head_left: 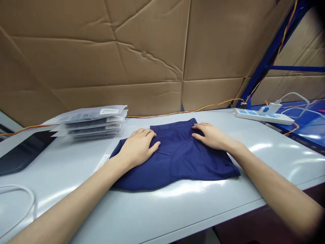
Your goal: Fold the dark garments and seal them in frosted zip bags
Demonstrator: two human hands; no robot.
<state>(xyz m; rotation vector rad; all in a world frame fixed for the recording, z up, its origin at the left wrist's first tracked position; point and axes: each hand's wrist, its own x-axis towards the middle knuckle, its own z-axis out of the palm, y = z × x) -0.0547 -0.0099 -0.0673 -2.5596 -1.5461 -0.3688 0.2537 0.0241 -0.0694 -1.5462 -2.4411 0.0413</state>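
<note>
A navy blue garment [162, 169] lies spread on the pale glossy table, its right part rumpled. I cannot tell exactly what kind of garment it is. My left hand [139, 145] rests flat on its left part, fingers stretched toward the far edge. On the upper right part lies my right hand [209, 135], with fingers extended and thumb apart, touching the cloth. From under the garment's left side a clear plastic bag with a white label [103, 162] sticks out, mostly hidden.
Several frosted plastic packages [91, 122] with labels are stacked at the back left, beside a black flat object [25, 152]. A white power strip [264, 117] with a plugged charger sits back right. Cardboard [152, 67] walls off the rear. A white cable [30, 193] loops front left.
</note>
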